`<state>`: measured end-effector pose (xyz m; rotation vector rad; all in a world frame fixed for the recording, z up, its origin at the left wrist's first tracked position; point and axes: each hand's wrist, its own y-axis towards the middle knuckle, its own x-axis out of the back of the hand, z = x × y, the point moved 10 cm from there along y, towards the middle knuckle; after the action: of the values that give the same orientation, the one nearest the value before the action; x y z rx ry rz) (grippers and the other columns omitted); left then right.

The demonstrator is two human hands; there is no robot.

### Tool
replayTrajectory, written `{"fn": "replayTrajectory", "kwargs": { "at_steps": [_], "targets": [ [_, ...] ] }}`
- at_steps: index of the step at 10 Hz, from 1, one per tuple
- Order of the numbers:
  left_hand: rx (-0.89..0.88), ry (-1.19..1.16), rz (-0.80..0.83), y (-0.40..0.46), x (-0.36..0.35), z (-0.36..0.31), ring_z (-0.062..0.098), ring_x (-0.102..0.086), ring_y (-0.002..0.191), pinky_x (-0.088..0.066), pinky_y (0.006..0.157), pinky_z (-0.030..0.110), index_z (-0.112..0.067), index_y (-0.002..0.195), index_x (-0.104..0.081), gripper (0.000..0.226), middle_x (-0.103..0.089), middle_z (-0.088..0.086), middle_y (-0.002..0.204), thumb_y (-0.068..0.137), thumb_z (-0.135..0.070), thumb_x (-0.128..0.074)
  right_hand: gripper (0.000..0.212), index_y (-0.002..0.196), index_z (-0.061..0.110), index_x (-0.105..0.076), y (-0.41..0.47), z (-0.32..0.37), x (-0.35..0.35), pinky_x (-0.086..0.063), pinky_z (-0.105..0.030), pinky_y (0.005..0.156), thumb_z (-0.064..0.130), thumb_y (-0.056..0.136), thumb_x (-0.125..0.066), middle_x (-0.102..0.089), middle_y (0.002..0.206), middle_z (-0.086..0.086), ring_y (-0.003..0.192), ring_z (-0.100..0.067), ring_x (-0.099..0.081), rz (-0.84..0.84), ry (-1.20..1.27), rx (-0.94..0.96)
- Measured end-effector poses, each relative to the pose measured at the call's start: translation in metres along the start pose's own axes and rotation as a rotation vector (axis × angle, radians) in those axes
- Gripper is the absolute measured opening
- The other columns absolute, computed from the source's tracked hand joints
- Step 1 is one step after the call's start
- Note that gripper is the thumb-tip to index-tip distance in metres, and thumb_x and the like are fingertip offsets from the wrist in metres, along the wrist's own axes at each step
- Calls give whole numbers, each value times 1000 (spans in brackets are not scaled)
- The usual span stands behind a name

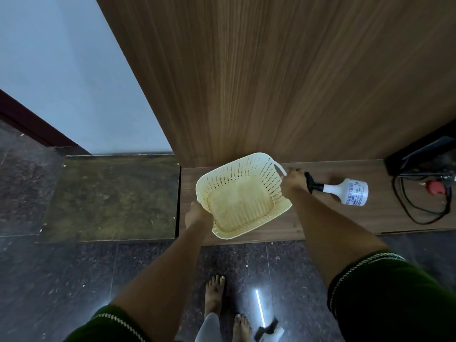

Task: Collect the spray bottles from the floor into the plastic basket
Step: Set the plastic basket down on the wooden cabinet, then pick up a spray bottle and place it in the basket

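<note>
Head view: cream basket [240, 193] (nothing inside) gripped by left hand [197, 215] and right hand [293, 180] at opposite rims.

Two bare forearms reach forward from the bottom of the view, uncovered from the fingers back to about the elbow. Behind that, each arm wears a dark green sleeve: the left sleeve [108, 327] and the right sleeve [392, 292]. The hem of each sleeve, the edge nearest the fingers, carries a narrow pale trim that looks like twisted cord or stitched edging. The left hand [197, 215] and right hand [293, 180] show no rings, watch or bracelets. Two bare feet [214, 294] show below, beside pale grey trouser fabric [208, 329].
</note>
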<state>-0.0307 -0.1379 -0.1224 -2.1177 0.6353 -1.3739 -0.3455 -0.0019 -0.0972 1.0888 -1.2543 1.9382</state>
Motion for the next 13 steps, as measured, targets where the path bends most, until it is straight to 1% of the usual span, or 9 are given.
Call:
{"fn": "replayTrajectory", "kwargs": {
  "at_steps": [2, 3, 4, 8, 9, 10, 11, 12, 13],
  "targets": [
    [-114, -5, -63, 4, 38, -25, 37, -56, 116, -48, 90, 43, -5, 130, -45, 40, -58, 18, 126, 90, -2, -41, 34, 123, -1, -54, -26, -26, -9, -44, -37, 97, 2, 92, -40, -47, 133, -20, 114, -37, -54, -60, 213, -107],
    [-154, 5, -28, 12, 40, -34, 36, -56, 117, -51, 96, 45, -10, 138, -40, 50, -57, 16, 129, 88, -5, -43, 33, 120, 2, -56, -35, -34, -11, -46, -39, 94, 1, 93, -37, -46, 132, -20, 109, -37, -56, -105, 291, -134],
    [-163, 6, 7, 17, 33, -34, 36, -57, 119, -52, 96, 47, -13, 144, -34, 57, -56, 16, 133, 89, -5, -45, 35, 123, 4, -55, -38, -38, -12, -46, -37, 94, 0, 94, -36, -44, 136, -19, 109, -37, -57, -115, 339, -154],
    [-221, 20, 23, 27, 21, -30, 38, -56, 119, -49, 94, 47, -13, 144, -31, 55, -56, 17, 132, 91, -1, -40, 41, 127, 2, -52, -37, -44, -20, -45, -37, 97, -7, 90, -36, -36, 142, -19, 114, -38, -54, -126, 391, -191],
    [-278, 30, 7, 21, 22, -38, 36, -40, 134, -40, 107, 48, -14, 147, -23, 58, -42, 15, 146, 94, -8, -46, 46, 134, 6, -46, -39, -41, -20, -43, -38, 99, -7, 91, -34, -31, 146, -17, 121, -37, -49, -121, 433, -196],
    [-436, 211, -132, 6, 33, -59, 34, -22, 143, -31, 114, 46, -8, 150, -18, 68, -24, 14, 155, 94, -23, -53, 51, 141, 11, -37, -43, -36, -11, -38, -43, 108, -3, 93, -39, -26, 149, -15, 132, -35, -37, -167, 430, -156],
    [-617, 283, -249, -20, 41, -91, 31, -33, 133, -38, 106, 43, -8, 146, -26, 68, -34, 13, 147, 88, -28, -57, 49, 140, 11, -38, -49, -32, 6, -37, -45, 108, -1, 93, -40, -27, 148, -15, 134, -35, -31, -210, 349, -89],
    [-729, 291, -207, -38, 26, -121, 29, -33, 134, -33, 110, 40, -9, 146, -29, 67, -36, 11, 147, 88, -29, -56, 48, 138, 13, -41, -52, -40, 26, -39, -46, 106, 0, 92, -40, -33, 146, -14, 130, -35, -34, -276, 292, -61],
    [-735, 220, -71, -49, -4, -144, 29, -32, 137, -30, 112, 40, -11, 146, -28, 66, -37, 10, 147, 89, -28, -55, 45, 134, 11, -46, -45, -59, 40, -40, -47, 100, 3, 89, -44, -43, 134, -17, 121, -36, -40, -290, 225, -67]
  ]
}}
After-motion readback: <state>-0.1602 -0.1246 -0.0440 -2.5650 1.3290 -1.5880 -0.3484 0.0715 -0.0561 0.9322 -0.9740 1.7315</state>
